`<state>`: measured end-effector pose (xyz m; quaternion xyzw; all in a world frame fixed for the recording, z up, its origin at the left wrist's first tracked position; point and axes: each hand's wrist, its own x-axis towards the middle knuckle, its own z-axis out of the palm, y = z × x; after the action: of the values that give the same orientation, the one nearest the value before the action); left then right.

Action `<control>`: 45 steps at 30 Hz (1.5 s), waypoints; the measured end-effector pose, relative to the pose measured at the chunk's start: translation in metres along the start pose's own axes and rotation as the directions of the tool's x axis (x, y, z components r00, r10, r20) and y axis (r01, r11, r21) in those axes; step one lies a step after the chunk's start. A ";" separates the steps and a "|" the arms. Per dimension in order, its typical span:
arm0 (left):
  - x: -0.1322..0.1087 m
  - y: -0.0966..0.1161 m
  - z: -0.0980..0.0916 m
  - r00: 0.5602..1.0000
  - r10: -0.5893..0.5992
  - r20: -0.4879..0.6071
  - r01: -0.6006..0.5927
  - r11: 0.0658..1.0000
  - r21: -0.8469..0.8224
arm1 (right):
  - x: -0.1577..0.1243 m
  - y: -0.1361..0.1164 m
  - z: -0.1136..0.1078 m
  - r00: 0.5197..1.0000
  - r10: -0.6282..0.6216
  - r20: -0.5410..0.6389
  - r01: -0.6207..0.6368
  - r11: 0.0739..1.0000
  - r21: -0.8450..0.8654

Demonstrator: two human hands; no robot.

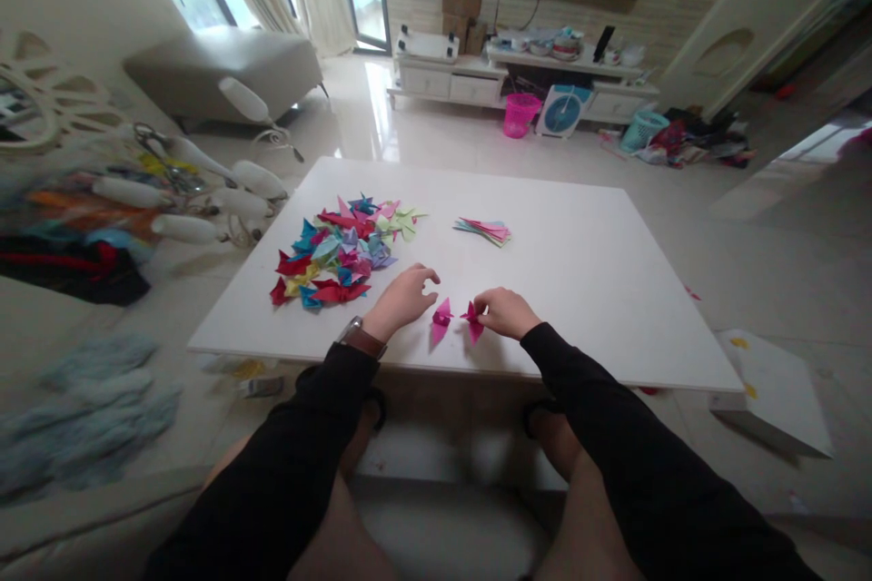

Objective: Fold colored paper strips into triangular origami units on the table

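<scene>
Two pink origami cranes are near the front edge of the white table (579, 290). The left crane (441, 320) sits on the tabletop with its wings spread. My right hand (502, 312) pinches the right crane (472, 325) between thumb and fingertips. Just above and left of the left crane, my left hand (407, 292) hovers with thumb and fingers apart, holding nothing. A brown-strapped watch (362, 338) is on that wrist. Farther left lies a heap of folded paper cranes (341, 254) in red, blue, yellow, green and purple.
A small fanned stack of coloured paper pieces (483, 231) lies toward the table's far side. Lamp arms with white shades (204, 200) stand by the left edge. Beyond are a grey bench (224, 73), a TV cabinet (450, 82) and a pink basket (521, 114).
</scene>
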<state>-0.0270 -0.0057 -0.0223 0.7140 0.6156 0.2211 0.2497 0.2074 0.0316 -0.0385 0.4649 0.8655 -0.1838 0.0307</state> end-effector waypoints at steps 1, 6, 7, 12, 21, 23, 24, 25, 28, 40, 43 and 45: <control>0.000 -0.001 0.000 1.000 0.004 -0.001 -0.004 1.000 -0.006 | 0.001 -0.001 0.001 1.000 0.007 0.006 -0.007 1.000 -0.019; 0.001 -0.004 0.002 1.000 0.000 -0.015 -0.001 1.000 -0.024 | 0.003 -0.002 0.004 0.997 0.010 0.080 -0.005 0.998 -0.065; 0.001 -0.004 0.002 1.000 -0.001 -0.016 0.000 1.000 -0.027 | 0.004 -0.002 0.004 0.997 0.004 0.081 0.002 0.998 -0.065; 0.000 -0.002 0.002 1.000 0.007 -0.017 -0.007 0.999 -0.035 | 0.006 -0.004 0.007 0.996 -0.064 0.069 0.070 0.994 -0.085; 0.000 0.002 0.002 1.000 0.014 -0.009 -0.014 0.999 -0.037 | 0.013 -0.008 0.013 0.992 -0.097 0.075 0.105 0.990 -0.097; 0.001 0.002 0.003 1.000 0.024 -0.006 -0.025 0.999 -0.038 | 0.014 -0.008 0.014 0.992 -0.094 0.083 0.102 0.991 -0.090; 0.001 0.001 0.003 1.000 0.028 -0.005 -0.028 0.999 -0.036 | 0.014 -0.008 0.014 0.992 -0.098 0.085 0.105 0.991 -0.081; 0.001 0.001 0.003 1.000 0.031 -0.005 -0.031 0.999 -0.033 | 0.014 -0.008 0.014 0.991 -0.102 0.086 0.108 0.992 -0.071; 0.001 0.000 0.003 0.999 0.030 -0.010 -0.031 0.999 -0.026 | 0.014 -0.007 0.015 0.992 -0.102 0.073 0.105 0.993 -0.052; 0.000 0.001 0.001 1.000 0.008 -0.009 -0.008 1.000 -0.025 | 0.015 -0.006 0.015 0.991 -0.112 0.069 0.114 0.993 -0.016; 0.000 0.001 0.002 1.000 0.004 -0.002 -0.004 1.000 -0.019 | 0.015 -0.011 0.015 0.989 -0.138 0.045 0.140 0.989 -0.049; 0.000 0.002 0.002 1.000 0.004 0.003 -0.004 1.000 -0.018 | 0.014 -0.014 0.014 0.988 -0.148 0.049 0.151 0.987 -0.062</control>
<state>-0.0247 -0.0058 -0.0227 0.7132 0.6119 0.2259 0.2567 0.1864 0.0310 -0.0512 0.3934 0.9026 -0.1673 0.0510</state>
